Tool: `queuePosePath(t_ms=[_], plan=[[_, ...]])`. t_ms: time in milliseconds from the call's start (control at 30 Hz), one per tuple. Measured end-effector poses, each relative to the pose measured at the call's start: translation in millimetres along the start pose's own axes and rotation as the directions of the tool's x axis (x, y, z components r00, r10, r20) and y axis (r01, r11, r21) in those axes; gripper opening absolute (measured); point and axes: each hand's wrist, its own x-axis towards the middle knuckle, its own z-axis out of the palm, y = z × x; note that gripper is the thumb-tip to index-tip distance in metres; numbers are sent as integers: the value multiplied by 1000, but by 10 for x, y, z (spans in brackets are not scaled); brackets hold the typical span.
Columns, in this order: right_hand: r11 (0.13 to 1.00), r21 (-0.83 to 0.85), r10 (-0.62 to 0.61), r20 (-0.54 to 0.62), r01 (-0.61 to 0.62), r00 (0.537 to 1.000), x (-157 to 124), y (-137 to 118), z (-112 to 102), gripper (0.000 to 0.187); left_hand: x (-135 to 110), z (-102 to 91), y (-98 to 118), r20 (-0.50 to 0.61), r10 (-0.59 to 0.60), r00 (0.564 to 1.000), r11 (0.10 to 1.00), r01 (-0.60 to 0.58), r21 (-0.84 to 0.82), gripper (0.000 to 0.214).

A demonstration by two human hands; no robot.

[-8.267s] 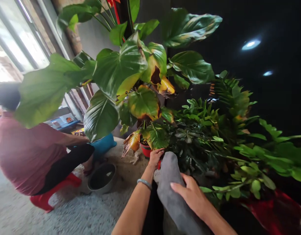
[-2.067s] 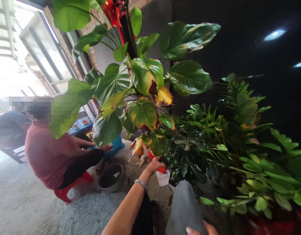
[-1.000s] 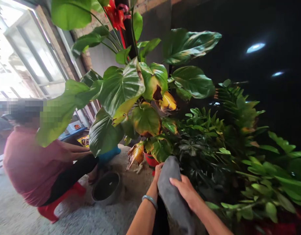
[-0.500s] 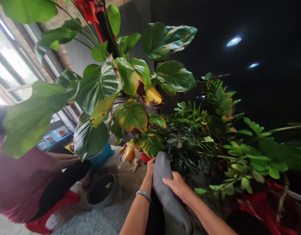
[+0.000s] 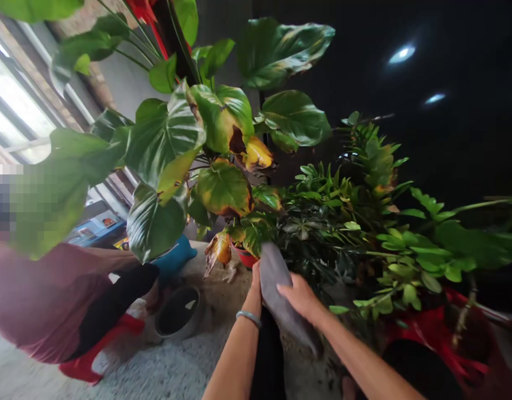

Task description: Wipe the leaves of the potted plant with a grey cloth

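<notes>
Between my two hands is a long, soft-looking grey cloth [image 5: 276,278], hanging at a slant with its lower end blurred. My left hand [image 5: 254,291] grips its left side near the upper part, most of the fingers hidden behind it. From the right, my right hand [image 5: 301,297] is closed on it, thumb lying across the front. A grey bangle [image 5: 249,319] sits on my left wrist. Just past the cloth's upper end is a red pot [image 5: 246,258] under a large-leaved plant [image 5: 224,186] with yellowed, brown-edged leaves.
At the left a person in a dusky pink shirt [image 5: 43,300] sits on a red plastic stool [image 5: 101,344]. A grey bucket [image 5: 178,312] stands on the rough floor between us. Bushy green plants [image 5: 409,250] and red material [image 5: 431,328] fill the right side.
The cloth has shifted slightly and looks more blurred, its lower end swinging up a little. Both hands keep their hold. The view has tilted down slightly.
</notes>
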Motion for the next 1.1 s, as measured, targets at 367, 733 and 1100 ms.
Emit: queuePosePath(t_ms=[367, 733, 1100], plan=[[834, 527, 357, -294, -161, 887, -604, -297, -1095, 31, -76, 171, 45, 85, -101, 991, 984, 113, -139, 24], [790, 540, 450, -186, -291, 873, -860, 77, -696, 37, -202, 199, 121, 173, -88, 981, 995, 93, -22, 49], [704, 611, 521, -98, -362, 848, -569, 397, -476, 33, -268, 259, 114, 152, -10, 988, 1000, 8, 13, 35]])
